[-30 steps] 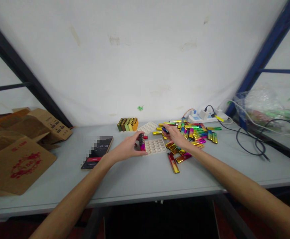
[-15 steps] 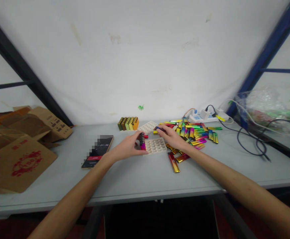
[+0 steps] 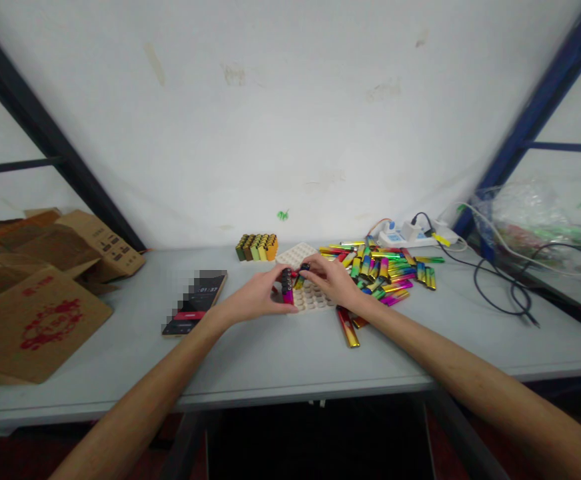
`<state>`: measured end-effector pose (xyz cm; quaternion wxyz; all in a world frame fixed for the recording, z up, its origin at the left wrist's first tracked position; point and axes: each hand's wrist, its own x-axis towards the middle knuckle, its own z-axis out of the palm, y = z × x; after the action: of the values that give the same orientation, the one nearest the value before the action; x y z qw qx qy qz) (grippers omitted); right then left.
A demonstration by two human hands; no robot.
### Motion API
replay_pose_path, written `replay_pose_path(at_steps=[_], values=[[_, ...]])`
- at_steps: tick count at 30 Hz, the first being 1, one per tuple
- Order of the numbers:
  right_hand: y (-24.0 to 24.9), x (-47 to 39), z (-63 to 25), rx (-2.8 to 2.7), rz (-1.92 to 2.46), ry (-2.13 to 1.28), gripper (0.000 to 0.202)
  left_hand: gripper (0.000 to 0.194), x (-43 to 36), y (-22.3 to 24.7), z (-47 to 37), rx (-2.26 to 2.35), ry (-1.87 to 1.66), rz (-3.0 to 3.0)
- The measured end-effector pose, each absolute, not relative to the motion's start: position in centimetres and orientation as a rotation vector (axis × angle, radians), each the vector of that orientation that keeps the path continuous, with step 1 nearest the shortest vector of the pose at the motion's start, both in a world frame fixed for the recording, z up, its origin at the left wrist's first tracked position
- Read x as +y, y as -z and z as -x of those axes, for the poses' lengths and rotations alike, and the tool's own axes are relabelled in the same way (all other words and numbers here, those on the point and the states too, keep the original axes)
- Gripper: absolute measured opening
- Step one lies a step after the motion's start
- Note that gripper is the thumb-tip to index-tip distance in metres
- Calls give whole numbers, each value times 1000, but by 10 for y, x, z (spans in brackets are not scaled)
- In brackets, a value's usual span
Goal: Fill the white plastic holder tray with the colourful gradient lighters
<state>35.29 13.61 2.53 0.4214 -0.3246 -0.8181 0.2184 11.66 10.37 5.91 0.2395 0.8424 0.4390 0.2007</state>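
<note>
A: Head view. What is the left hand (image 3: 258, 295) doing?
B: Still gripping the black-topped row of lighters (image 3: 287, 287), thumb and fingers closing on its ends. The row is standing at the left end of the white holed tray (image 3: 315, 303).
A: And the right hand (image 3: 334, 280)?
B: Shifting. Half a second ago it was hovering by the rear tray (image 3: 293, 255); now it is reaching over the holed tray, pinching a single lighter (image 3: 304, 267) just beside the row.
A: Surroundings?
B: Loose metallic lighters (image 3: 393, 269) are lying to the right. The phone (image 3: 193, 308) is showing 37, up from 36. The upright block of lighters (image 3: 257, 248) is staying near the wall.
</note>
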Motion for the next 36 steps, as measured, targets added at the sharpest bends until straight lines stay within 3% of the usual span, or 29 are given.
replay_pose_path(at_steps=[15, 22, 32, 36], values=[[-19, 143, -343, -2421, 1014, -316, 11, 81, 105, -56, -114, 1155, -569, -2343], [-34, 141, -368, -2504, 870, -324, 22, 101, 101, -59, -117, 1164, -543, -2340], [-36, 173, -419, -2461, 981, 44, 15, 98, 110, -55, -112, 1192, -536, -2344], [-31, 177, -416, -2565, 1070, 214, 23, 98, 111, -56, -111, 1230, -529, -2339]])
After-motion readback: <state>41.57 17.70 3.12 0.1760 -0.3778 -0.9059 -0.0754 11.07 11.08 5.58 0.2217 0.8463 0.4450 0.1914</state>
